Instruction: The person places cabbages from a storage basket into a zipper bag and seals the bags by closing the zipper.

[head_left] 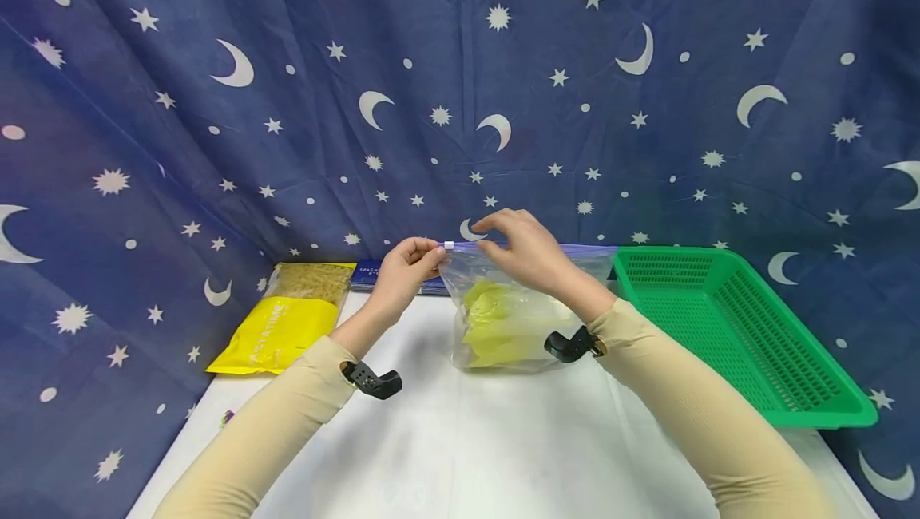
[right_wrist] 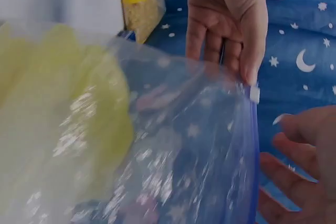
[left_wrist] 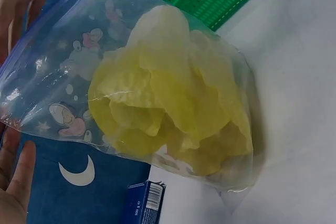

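Observation:
A clear zip bag (head_left: 465,350) with a purple-blue top seam stands on the table, with crumpled yellow-green leaves (left_wrist: 173,93), like lettuce or cabbage, inside. At the seam's left end sits a white slider (right_wrist: 254,94). My left hand (head_left: 405,275) pinches the bag's top left corner right beside that slider. My right hand (head_left: 528,251) hovers at the seam, a little right of the slider, with fingers loosely bent and nothing between thumb and forefinger. In the right wrist view its fingers (right_wrist: 294,177) lie next to the blue seam; whether they touch it is hard to tell.
On the right stands a green plastic basket (head_left: 794,331). A yellow pasta packet (head_left: 291,327) lies at the back left, beside dark blue spaghetti boxes (head_left: 365,275). A small colourful item (head_left: 227,418) shows by the left sleeve. A starry curtain (head_left: 460,64) hangs behind the table.

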`<action>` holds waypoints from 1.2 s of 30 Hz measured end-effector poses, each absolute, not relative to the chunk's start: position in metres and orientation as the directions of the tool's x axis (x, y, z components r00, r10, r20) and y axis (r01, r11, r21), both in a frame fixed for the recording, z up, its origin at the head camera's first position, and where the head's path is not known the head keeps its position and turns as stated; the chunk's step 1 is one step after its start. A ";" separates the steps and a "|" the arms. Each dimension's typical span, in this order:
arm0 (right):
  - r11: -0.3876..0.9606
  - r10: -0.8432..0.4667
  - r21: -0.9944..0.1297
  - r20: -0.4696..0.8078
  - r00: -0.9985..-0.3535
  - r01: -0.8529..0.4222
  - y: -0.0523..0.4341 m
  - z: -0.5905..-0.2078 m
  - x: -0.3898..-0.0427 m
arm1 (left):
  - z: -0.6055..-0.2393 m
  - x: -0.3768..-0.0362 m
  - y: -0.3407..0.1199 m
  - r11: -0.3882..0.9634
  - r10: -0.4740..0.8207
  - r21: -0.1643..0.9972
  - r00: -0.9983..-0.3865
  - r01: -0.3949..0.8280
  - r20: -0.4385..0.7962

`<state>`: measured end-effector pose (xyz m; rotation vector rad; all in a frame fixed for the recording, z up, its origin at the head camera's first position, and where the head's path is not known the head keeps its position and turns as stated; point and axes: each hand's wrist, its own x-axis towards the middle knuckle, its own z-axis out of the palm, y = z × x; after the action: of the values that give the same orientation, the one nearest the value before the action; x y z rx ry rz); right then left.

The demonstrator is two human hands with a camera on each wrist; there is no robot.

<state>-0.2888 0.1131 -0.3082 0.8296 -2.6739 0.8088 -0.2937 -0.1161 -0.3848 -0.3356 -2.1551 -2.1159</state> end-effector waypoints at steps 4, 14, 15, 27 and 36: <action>0.707 -0.518 -0.364 0.318 -0.794 -0.606 0.093 -0.308 -0.297 | -0.385 -0.293 -0.117 0.013 0.094 0.968 -0.964 0.249 0.247; 0.719 -0.542 -0.348 0.261 -0.799 -0.602 0.074 -0.311 -0.308 | -0.383 -0.294 -0.121 0.069 0.109 0.954 -0.952 0.293 0.285; 0.716 -0.543 -0.351 0.265 -0.797 -0.604 0.073 -0.311 -0.309 | -0.383 -0.294 -0.121 0.072 0.110 0.953 -0.951 0.296 0.287; 0.708 -0.555 -0.331 0.286 -0.781 -0.624 0.067 -0.311 -0.312 | -0.381 -0.292 -0.125 0.216 0.150 0.900 -0.923 0.379 0.353; 0.727 -0.574 -0.239 0.300 -0.761 -0.643 0.068 -0.312 -0.310 | -0.380 -0.291 -0.123 0.299 0.193 0.854 -0.903 0.426 0.383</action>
<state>-0.3102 0.0677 -0.3123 0.9724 -2.7253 0.4908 -0.2907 -0.1226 -0.3800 -0.5710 -2.3570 -1.6495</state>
